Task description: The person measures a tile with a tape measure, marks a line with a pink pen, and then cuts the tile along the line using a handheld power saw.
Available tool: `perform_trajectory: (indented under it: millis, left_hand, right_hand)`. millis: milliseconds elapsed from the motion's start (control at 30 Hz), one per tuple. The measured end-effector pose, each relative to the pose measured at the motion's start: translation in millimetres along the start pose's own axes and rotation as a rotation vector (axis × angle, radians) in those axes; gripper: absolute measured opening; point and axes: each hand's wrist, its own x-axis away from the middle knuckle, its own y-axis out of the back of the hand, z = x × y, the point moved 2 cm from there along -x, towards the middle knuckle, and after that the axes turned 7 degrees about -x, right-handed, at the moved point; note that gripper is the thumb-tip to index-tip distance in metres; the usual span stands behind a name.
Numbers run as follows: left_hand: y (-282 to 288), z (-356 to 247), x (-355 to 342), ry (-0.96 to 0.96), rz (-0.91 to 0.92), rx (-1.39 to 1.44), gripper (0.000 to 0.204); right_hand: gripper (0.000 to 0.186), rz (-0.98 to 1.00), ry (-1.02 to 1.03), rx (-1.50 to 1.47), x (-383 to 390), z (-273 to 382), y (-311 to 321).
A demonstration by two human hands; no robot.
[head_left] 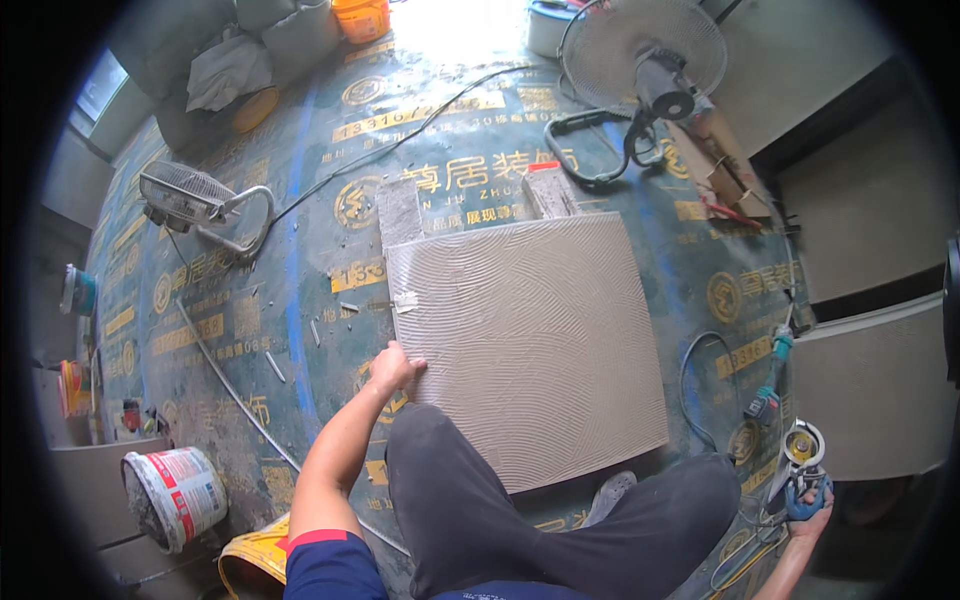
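Note:
In front of my knees a large square tile point(530, 350) lies with its top face covered in combed grey adhesive, ridges running in curves. My left hand point(397, 368) grips the tile's left edge, thumb on the top, fingers curled under and partly hidden. A small white patch point(406, 301) sticks at that edge further up. Under the tile's far side, grey blocks point(400, 207) stick out. Off at the lower right, my right hand point(815, 508) is closed round the blue body of a handheld power cutter point(803, 448) with a round guard and yellowish disc.
A teal power tool point(768, 385) and its cord lie right of the tile. Floor fans stand far right point(650, 80) and left point(190, 195). A white bucket point(178, 497) and a yellow bucket point(255, 555) are at lower left. Cables point(230, 385) cross the printed floor sheet point(330, 280).

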Motion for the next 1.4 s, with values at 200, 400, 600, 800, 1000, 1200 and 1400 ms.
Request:
perform_trajectory:
  millis: [200,400,600,800,1000,1200,1400]
  left_hand:
    - [-12,42,-12,-0.215,0.001,0.245,0.039]
    - [-12,65,-9,-0.268,0.110,0.402,0.037]
    - [-1,66,-7,-0.238,-0.012,0.658,0.043]
    - [5,103,17,-0.120,-0.092,1.211,0.029]
    - [-55,189,24,0.155,-0.411,0.787,0.051]
    - [-17,180,-14,0.437,-0.326,0.305,0.086]
    - [-47,157,-51,0.721,-0.660,0.166,0.085]
  right_hand:
    - [0.025,0.247,-0.148,-0.144,114,37,-78]
    - [0.048,0.232,-0.169,-0.153,157,37,-113]
    - [0.046,0.446,-0.203,-0.097,176,20,-148]
    - [0.037,0.465,-0.140,0.052,166,15,-165]
    - [0.021,0.502,-0.392,0.137,130,-8,-203]
    - [0.020,0.691,-0.325,0.248,132,-53,-281]
    - [0.031,0.928,-0.268,0.389,151,-181,-392]
